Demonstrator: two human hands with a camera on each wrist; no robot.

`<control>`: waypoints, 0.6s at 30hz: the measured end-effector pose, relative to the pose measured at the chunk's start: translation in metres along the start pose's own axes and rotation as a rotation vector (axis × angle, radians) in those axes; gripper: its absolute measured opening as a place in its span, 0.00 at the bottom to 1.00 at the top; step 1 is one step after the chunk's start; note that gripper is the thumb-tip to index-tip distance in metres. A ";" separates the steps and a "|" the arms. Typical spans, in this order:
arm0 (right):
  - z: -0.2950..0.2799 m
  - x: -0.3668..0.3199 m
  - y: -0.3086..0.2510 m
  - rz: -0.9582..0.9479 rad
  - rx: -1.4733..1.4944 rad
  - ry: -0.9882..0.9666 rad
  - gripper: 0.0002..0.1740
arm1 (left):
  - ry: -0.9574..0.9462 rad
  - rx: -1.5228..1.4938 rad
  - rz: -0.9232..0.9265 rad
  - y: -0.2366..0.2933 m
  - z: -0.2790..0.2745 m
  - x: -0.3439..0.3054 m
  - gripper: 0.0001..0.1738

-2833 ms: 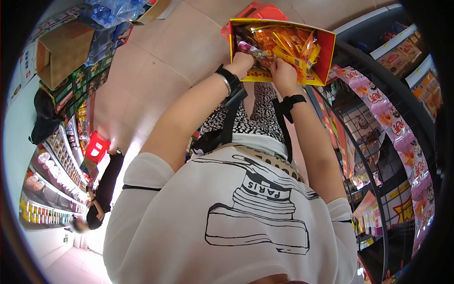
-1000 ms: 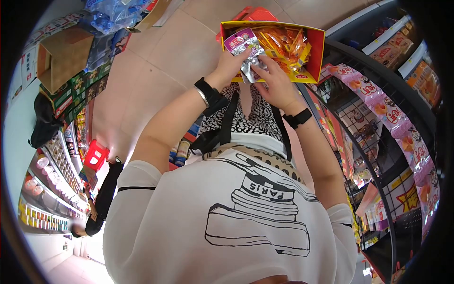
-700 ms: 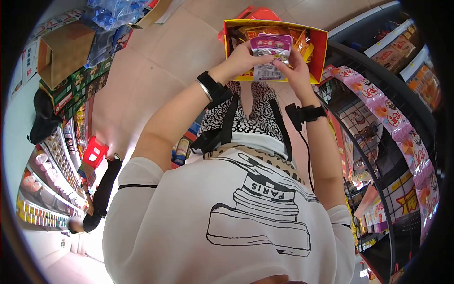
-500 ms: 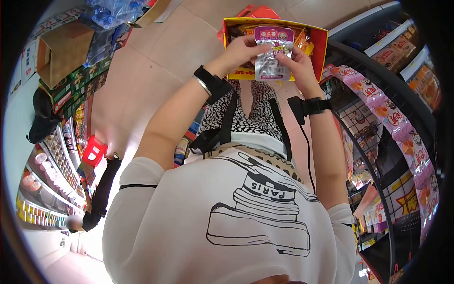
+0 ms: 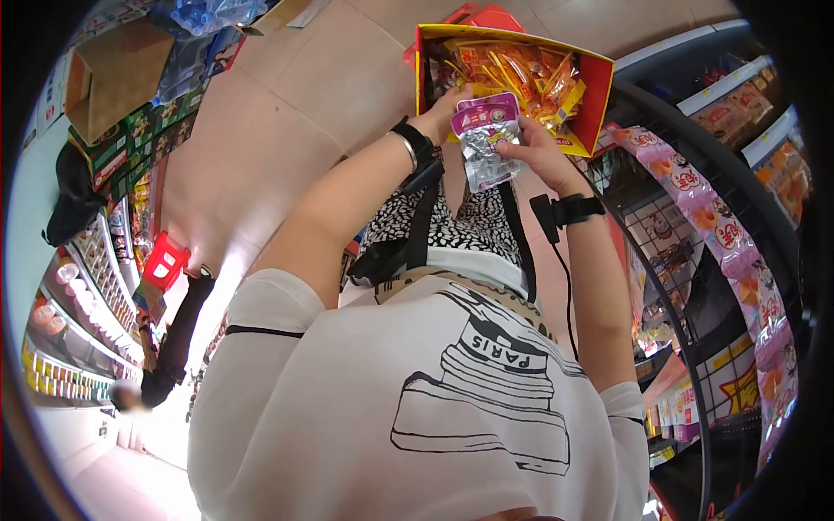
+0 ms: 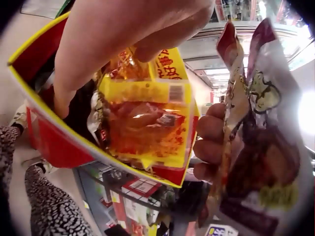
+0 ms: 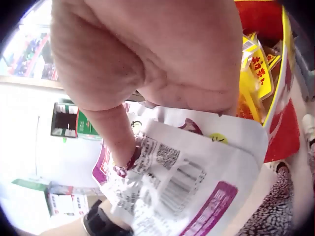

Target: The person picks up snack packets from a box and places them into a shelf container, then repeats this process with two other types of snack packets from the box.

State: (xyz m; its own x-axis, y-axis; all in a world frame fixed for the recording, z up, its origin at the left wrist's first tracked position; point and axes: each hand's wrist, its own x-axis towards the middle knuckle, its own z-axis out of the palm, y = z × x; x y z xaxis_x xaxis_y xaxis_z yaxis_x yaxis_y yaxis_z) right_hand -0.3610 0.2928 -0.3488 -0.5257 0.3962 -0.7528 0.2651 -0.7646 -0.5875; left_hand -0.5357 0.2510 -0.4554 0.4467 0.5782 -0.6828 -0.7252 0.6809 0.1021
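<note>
My right hand point(image 5: 543, 158) pinches silver-and-purple snack pouches point(image 5: 489, 143), thumb across their front, just before the near edge of a red-and-yellow carton point(image 5: 599, 104). At least two pouches point(image 7: 182, 172) overlap in the right wrist view, a barcode on the outer one. My left hand point(image 5: 445, 113) reaches over the carton's left end. In the left wrist view its fingers point(image 6: 64, 101) are spread and point down into the dark inside. Beside them lie orange-and-yellow snack packets point(image 6: 145, 123) and a darker, shiny pack point(image 6: 96, 118).
A red plastic basket point(image 5: 478, 16) shows behind the carton. Shop shelving point(image 5: 695, 95) with a hanging strip of pink packs point(image 5: 695, 187) runs along the right. An open cardboard box point(image 5: 117, 87) stands at the far left, and a person in black point(image 5: 178, 339) is farther back.
My left hand has let go of the pouches and moved into the carton's left end. The right hand alone holds them, lower and nearer my body. Earlier, both hands were inside the carton.
</note>
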 end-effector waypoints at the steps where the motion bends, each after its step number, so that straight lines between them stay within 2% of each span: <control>1: -0.004 0.005 0.011 -0.031 -0.061 0.037 0.25 | 0.131 0.135 0.019 -0.002 0.004 0.001 0.20; 2: -0.007 0.008 0.019 -0.061 -0.121 0.075 0.24 | 0.263 0.269 0.035 -0.004 0.007 0.001 0.19; 3: -0.008 0.008 0.017 -0.107 -0.105 0.110 0.23 | 0.115 0.289 0.002 0.009 0.022 -0.018 0.21; 4: -0.010 0.009 0.018 -0.103 -0.105 0.106 0.23 | 0.119 0.286 0.002 0.006 0.019 -0.017 0.21; 6: -0.022 0.012 0.022 -0.152 -0.034 0.247 0.21 | 0.286 0.628 -0.018 0.011 0.025 -0.021 0.24; 8: -0.030 0.016 0.025 -0.199 -0.049 0.290 0.21 | 0.289 0.696 -0.040 0.008 0.023 -0.024 0.27; 10: -0.034 0.016 0.023 -0.187 -0.027 0.371 0.20 | 0.155 0.772 0.026 0.000 0.016 -0.018 0.29; 12: -0.037 0.016 0.022 -0.177 -0.021 0.361 0.20 | 0.163 0.794 -0.017 -0.008 0.016 -0.013 0.31; 15: -0.038 0.018 0.022 -0.156 -0.009 0.388 0.21 | 0.140 0.999 0.242 -0.023 0.014 -0.013 0.33; 16: -0.038 0.018 0.023 -0.169 0.006 0.382 0.21 | 0.141 0.997 0.242 -0.025 0.015 -0.012 0.33; 18: -0.038 0.019 0.024 -0.181 0.022 0.379 0.21 | 0.221 1.133 0.366 -0.039 0.004 -0.003 0.30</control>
State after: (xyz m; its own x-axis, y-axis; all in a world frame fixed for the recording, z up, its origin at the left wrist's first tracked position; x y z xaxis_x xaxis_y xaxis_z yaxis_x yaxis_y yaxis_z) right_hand -0.3340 0.3009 -0.3885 -0.2270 0.6811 -0.6961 0.1762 -0.6743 -0.7172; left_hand -0.5071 0.2248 -0.4548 0.1317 0.8049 -0.5786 0.1300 0.5646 0.8150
